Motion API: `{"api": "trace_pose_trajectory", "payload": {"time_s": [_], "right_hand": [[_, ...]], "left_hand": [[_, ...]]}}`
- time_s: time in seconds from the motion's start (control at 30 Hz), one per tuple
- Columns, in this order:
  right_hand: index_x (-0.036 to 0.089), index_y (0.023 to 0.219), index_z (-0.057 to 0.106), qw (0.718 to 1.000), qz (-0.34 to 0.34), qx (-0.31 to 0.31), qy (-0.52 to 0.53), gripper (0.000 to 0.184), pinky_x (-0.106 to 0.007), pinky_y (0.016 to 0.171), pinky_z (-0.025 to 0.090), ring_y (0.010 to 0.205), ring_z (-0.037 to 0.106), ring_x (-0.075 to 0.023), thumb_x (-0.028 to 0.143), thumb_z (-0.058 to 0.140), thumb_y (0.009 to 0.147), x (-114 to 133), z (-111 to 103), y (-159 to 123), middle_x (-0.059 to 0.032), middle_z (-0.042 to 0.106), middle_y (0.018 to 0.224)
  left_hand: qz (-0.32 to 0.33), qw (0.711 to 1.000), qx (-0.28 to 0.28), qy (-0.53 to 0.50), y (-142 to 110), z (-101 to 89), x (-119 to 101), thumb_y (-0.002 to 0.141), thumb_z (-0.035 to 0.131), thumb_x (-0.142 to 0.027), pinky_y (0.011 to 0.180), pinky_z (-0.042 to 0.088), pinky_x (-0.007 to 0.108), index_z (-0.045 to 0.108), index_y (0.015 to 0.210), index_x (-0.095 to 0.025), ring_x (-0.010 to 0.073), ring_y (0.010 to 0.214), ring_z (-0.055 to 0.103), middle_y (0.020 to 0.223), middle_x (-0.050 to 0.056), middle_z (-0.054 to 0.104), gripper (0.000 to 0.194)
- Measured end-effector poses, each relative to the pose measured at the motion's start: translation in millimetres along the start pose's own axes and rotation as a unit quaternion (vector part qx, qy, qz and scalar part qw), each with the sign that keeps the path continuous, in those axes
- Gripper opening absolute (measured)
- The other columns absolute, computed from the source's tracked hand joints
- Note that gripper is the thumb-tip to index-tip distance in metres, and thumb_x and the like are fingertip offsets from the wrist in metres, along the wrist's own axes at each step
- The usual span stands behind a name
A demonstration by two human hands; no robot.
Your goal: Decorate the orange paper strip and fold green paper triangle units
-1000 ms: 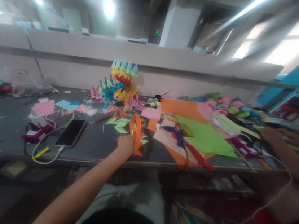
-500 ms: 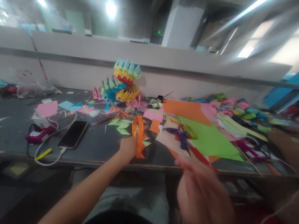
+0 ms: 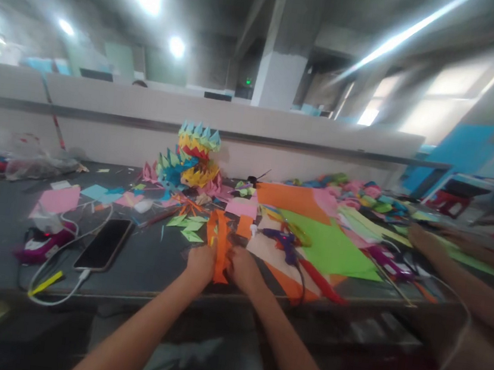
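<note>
Both my hands are at an orange paper strip (image 3: 222, 248), which stands bent into a loop near the table's front edge. My left hand (image 3: 201, 261) grips its left side with curled fingers. From the right, my right hand (image 3: 243, 265) closes on the lower part of the same strip; its fingertips are partly hidden behind the paper. Folded light green paper pieces (image 3: 190, 226) lie just behind my left hand. To the right, a purple glue gun (image 3: 283, 240) rests on the sheets, its cable running down over the table edge.
A layered paper figure (image 3: 194, 157) stands at the back. Left lies a phone (image 3: 104, 244) with a white cable, beside a purple power strip (image 3: 47, 243). Green paper (image 3: 338, 247) and orange paper (image 3: 290, 200) spread to the right. Another person's arm (image 3: 448, 267) reaches in at far right.
My right hand has come from the raised position at lower right to the orange strip. My left hand stays at the strip. The camera view has tilted up and shifted.
</note>
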State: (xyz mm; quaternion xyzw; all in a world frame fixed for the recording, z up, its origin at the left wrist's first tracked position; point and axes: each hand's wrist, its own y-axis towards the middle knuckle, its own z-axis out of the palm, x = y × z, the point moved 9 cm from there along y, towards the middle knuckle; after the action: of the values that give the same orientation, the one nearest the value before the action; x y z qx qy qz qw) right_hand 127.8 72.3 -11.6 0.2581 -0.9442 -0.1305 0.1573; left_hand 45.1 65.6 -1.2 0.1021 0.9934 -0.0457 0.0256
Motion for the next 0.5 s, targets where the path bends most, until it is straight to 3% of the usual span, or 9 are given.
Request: {"api": "trace_pose_trajectory", "payload": {"time_s": [0.17,0.3,0.5], "right_hand": [[0.013,0.088,0.066,1.0,-0.009,0.004,-0.009,0.029,-0.032,0.092,0.041,0.097,0.057,-0.0214,0.005,0.044,0.07,-4.1,7.5,-2.6,-0.0123,0.065,0.097],[0.014,0.09,0.068,1.0,-0.005,0.005,-0.019,0.031,-0.032,0.091,0.04,0.096,0.056,-0.0212,0.007,0.046,0.069,-4.5,9.2,-2.8,-0.0105,0.065,0.099],[0.014,0.09,0.069,1.0,0.016,0.003,-0.025,0.029,-0.031,0.087,0.042,0.096,0.057,-0.0207,0.008,0.049,0.069,-7.5,7.4,-0.9,-0.0098,0.064,0.101]], "left_hand": [[-0.01,1.0,-0.014,-0.001,6.0,3.0,0.7,0.094,0.042,-0.026,0.077,0.051,0.036,0.043,0.127,-0.012,0.0182,0.087,0.064,0.099,0.009,0.064,0.036],[0.004,1.0,-0.012,-0.003,5.6,7.2,0.0,0.093,0.044,-0.022,0.077,0.052,0.035,0.051,0.118,-0.01,0.0179,0.087,0.064,0.097,0.008,0.064,0.028],[0.019,1.0,-0.006,0.002,4.3,9.5,0.0,0.09,0.05,-0.03,0.078,0.052,0.037,0.055,0.11,-0.011,0.0175,0.088,0.061,0.1,0.007,0.062,0.028]]}}
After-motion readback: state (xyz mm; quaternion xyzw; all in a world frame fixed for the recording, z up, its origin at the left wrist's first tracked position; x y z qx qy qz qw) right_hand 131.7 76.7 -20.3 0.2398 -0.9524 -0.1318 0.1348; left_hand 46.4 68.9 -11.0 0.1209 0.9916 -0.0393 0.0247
